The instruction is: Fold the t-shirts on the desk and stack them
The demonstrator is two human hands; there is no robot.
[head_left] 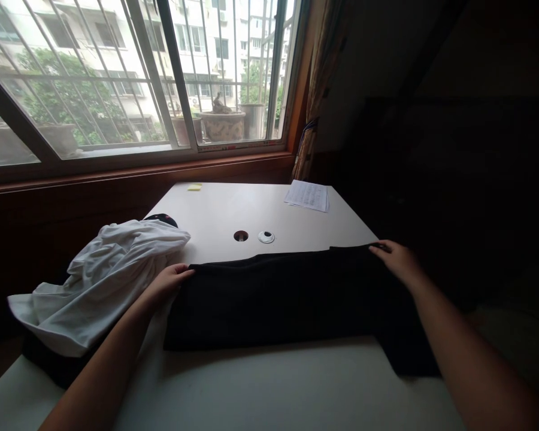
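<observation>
A black garment (273, 299) lies stretched sideways across the desk, folded lengthwise. A sleeve-like part of it juts toward me at the right end; its exact kind I cannot tell. My left hand (168, 281) pinches the far left corner between thumb and fingers. At the far right corner, my right hand (397, 257) grips the cloth the same way. The far edge runs nearly straight between both hands, with a small step near the right end. Left of my left forearm is a rumpled white cloth (103, 281), heaped over dark fabric (49, 359).
The white desk (224, 209) has a round hole (241, 236) and a loose-looking round cover (266, 237) beyond the garment. Printed papers (308, 196) and a yellow sticky note (194, 187) lie at the far edge. Behind stand a barred window (130, 78) and a tied curtain (312, 114).
</observation>
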